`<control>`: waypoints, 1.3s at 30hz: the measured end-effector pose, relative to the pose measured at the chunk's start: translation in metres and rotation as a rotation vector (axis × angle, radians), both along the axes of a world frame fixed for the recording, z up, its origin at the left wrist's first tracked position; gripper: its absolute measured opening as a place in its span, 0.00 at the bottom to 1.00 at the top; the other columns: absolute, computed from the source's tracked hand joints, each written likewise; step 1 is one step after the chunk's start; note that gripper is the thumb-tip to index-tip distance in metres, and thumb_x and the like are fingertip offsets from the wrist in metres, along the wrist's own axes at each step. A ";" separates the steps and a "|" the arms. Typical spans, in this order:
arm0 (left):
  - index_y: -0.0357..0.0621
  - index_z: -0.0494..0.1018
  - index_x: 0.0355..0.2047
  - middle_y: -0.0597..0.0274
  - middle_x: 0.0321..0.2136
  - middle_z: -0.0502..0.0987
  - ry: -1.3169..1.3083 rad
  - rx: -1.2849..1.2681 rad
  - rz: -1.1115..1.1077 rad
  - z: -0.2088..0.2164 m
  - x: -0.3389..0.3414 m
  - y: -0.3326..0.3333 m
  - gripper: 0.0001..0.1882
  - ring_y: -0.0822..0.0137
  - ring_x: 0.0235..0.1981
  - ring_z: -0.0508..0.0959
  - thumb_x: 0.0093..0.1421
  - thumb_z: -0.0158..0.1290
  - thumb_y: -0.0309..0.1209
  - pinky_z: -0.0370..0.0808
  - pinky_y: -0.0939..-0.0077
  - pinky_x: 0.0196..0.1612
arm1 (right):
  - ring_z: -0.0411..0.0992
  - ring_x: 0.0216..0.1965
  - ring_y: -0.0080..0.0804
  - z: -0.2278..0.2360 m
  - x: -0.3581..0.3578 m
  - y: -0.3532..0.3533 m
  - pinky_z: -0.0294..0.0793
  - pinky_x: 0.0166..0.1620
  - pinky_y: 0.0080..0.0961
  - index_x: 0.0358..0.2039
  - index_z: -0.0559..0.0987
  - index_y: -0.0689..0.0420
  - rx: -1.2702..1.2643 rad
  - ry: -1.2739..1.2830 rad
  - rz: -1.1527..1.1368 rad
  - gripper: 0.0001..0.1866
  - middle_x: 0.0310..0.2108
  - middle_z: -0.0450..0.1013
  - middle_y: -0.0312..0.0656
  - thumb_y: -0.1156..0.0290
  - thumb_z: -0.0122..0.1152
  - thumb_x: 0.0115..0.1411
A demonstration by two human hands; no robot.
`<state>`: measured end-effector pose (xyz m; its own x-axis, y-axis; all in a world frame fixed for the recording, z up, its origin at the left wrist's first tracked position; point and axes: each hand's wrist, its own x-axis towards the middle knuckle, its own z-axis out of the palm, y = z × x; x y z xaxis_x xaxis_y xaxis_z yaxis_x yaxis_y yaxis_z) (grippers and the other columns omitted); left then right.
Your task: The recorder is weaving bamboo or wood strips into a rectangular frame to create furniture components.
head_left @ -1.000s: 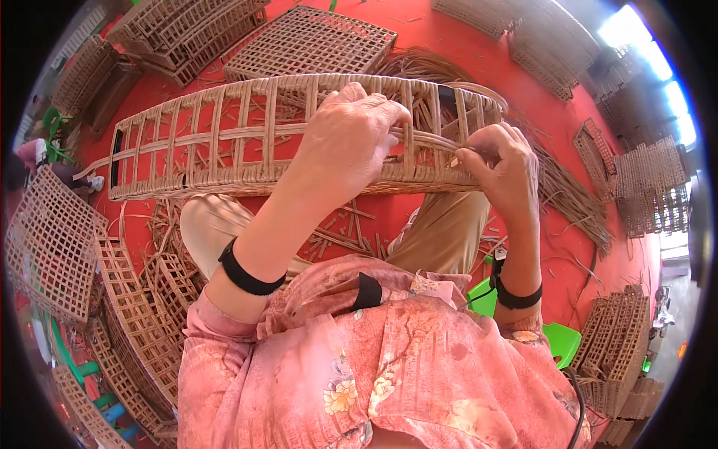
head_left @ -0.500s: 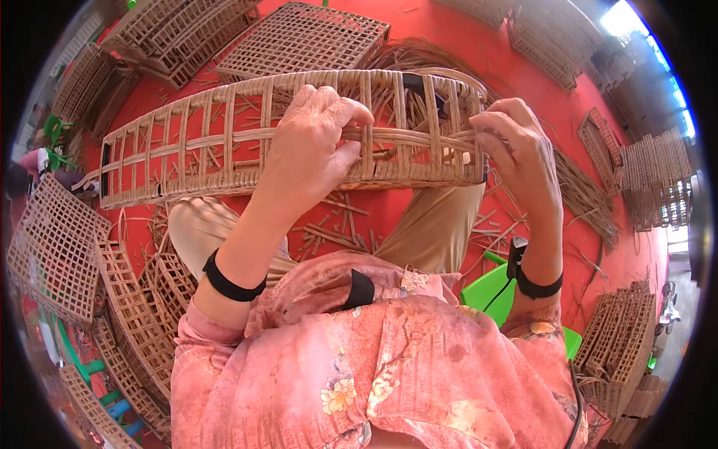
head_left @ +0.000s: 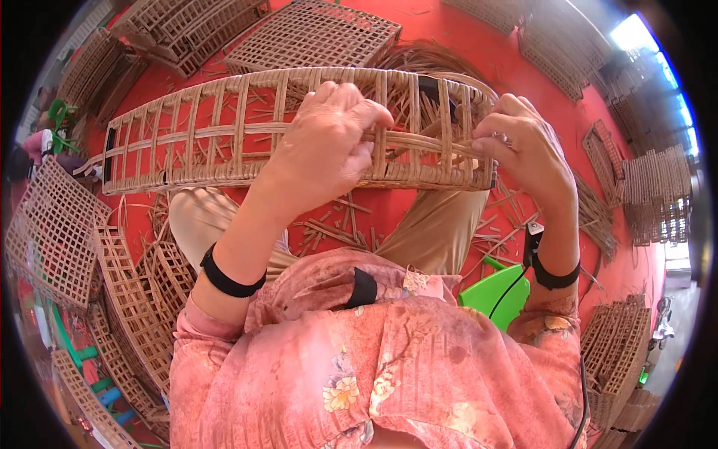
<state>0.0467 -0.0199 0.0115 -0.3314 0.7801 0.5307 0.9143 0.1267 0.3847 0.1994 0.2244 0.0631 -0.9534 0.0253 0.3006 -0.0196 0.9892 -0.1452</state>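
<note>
Open room and edges: the lattice frame (head_left: 241, 112) spans the space in front of the seated person, its lower edge running above the two trousered knees (head_left: 441, 232). Beyond its upper edge lies a flat lattice panel (head_left: 314, 37); to the left, stacked lattice pieces (head_left: 134, 292) crowd close to the person's side. Bare red floor (head_left: 471, 52) opens toward the upper right, and a bundle of loose strips (head_left: 594, 217) lies outside the right forearm. A green plastic seat (head_left: 497, 295) shows beside the right elbow.

Position relative to the hands: the frame lies beyond the wrists, long axis crosswise. The left hand (head_left: 321, 146) overlaps its middle, loosely closed, thumb and forefinger on either side of the flat strands (head_left: 415, 141); its remaining fingers are partly hidden. The right hand (head_left: 523, 146) is at the right short end, thumb and fingertips pinched together on the strands. These run lengthwise through the frame between its two long edges, and a loose tail projects past the left end.

Materials and shapes: the frame is long and narrow, of tan, cane-like material, with tightly wrapped rims and evenly spaced crossbars. Short straight offcuts (head_left: 336, 228) litter the floor between the knees.
</note>
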 end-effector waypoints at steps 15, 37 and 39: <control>0.48 0.77 0.30 0.68 0.29 0.74 0.120 0.159 -0.047 -0.009 0.006 0.025 0.09 0.62 0.36 0.72 0.48 0.64 0.29 0.66 0.64 0.45 | 0.70 0.38 0.43 -0.031 -0.005 -0.010 0.70 0.42 0.37 0.26 0.80 0.59 -0.081 0.244 -0.112 0.08 0.30 0.70 0.42 0.68 0.66 0.52; 0.44 0.73 0.36 0.61 0.32 0.71 0.315 0.238 0.002 -0.029 0.031 0.010 0.19 0.59 0.37 0.72 0.52 0.63 0.44 0.70 0.62 0.42 | 0.75 0.41 0.42 -0.031 -0.039 -0.073 0.74 0.44 0.36 0.32 0.83 0.56 -0.157 0.232 0.027 0.06 0.35 0.75 0.42 0.71 0.64 0.54; 0.44 0.73 0.36 0.61 0.32 0.71 0.330 0.223 0.068 -0.025 0.020 -0.002 0.20 0.58 0.36 0.71 0.51 0.63 0.45 0.70 0.62 0.40 | 0.74 0.40 0.43 -0.026 -0.040 -0.072 0.73 0.43 0.36 0.34 0.84 0.56 -0.205 0.207 0.033 0.09 0.33 0.74 0.42 0.69 0.65 0.52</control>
<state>0.0666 -0.0214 -0.0139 -0.1618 0.6157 0.7712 0.9857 0.1381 0.0965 0.1597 0.1521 0.0369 -0.8738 0.0752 0.4805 -0.1013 0.9381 -0.3311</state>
